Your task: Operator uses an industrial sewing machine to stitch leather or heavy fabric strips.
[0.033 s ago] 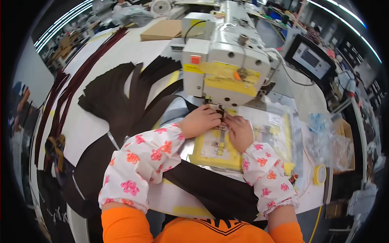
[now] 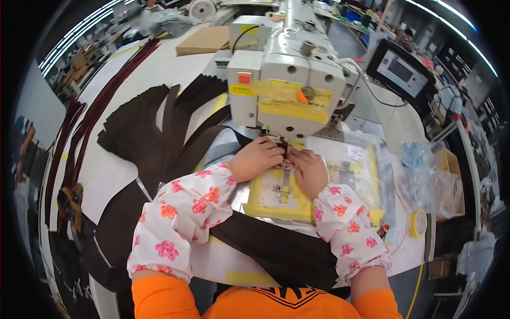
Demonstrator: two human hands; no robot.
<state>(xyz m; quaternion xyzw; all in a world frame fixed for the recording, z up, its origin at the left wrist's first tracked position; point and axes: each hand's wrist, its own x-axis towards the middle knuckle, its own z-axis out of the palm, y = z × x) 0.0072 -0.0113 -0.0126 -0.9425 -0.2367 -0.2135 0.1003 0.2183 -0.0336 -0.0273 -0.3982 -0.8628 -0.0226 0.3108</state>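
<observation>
Left fingers (image 2: 272,151) and right fingers (image 2: 304,157) bend beneath the sewing machine (image 2: 276,66) (printed yellow label (image 2: 241,90)), grip unclear.

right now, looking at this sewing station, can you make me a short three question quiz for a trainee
1. True or false: the screen stands to the right of the sewing machine.
2. Which colour is the person's shirt? A) green B) orange C) blue
3. Where are the left hand and the right hand?

Key:
1. True.
2. B.
3. Close together, just below the front of the sewing machine.
</observation>
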